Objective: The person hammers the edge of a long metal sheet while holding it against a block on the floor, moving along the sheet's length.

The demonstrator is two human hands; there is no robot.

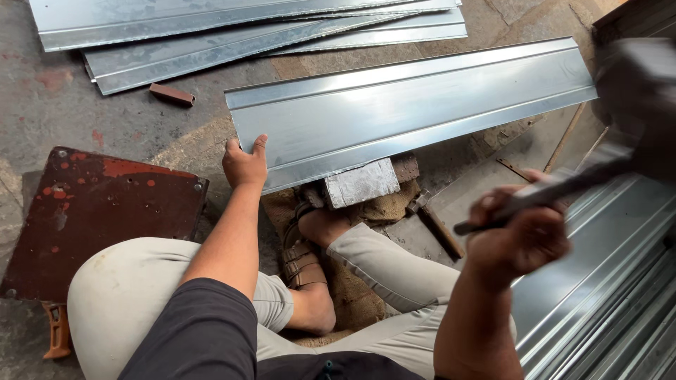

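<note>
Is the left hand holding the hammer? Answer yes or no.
No, the left hand grips the sheet-metal panel; the right hand holds the hammer.

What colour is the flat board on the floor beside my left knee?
The board is dark reddish-brown with brighter red patches, seen in the head view.

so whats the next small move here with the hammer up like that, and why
Probably bring the raised hammer in the right hand down on the sheet's near edge over the metal block. The left hand already steadies the sheet's end, and the hammer head is blurred overhead.
</note>
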